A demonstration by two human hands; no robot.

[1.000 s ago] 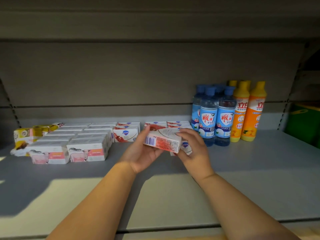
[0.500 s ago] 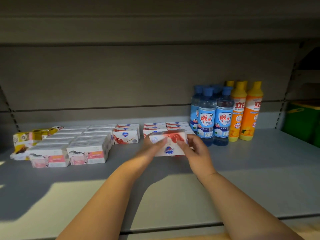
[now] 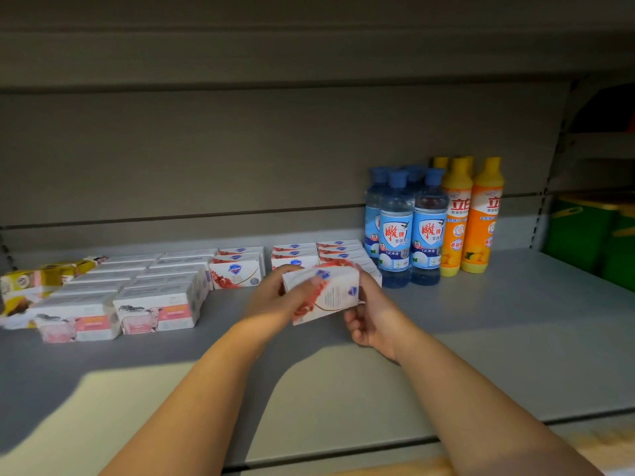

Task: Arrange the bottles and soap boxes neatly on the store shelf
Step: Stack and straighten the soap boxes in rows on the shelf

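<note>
My left hand (image 3: pixel 271 300) and right hand (image 3: pixel 374 314) grip one soap box (image 3: pixel 330 297) above the grey shelf (image 3: pixel 498 338), bottles (image 3: pixel 395 228) standing just right of them.

Left hand (image 3: pixel 271 300), right hand (image 3: pixel 374 316), fingers (image 3: pixel 355 321) curled.

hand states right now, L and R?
Left hand: grips the left end of the soap box.
Right hand: grips the right end of the same box.
</note>
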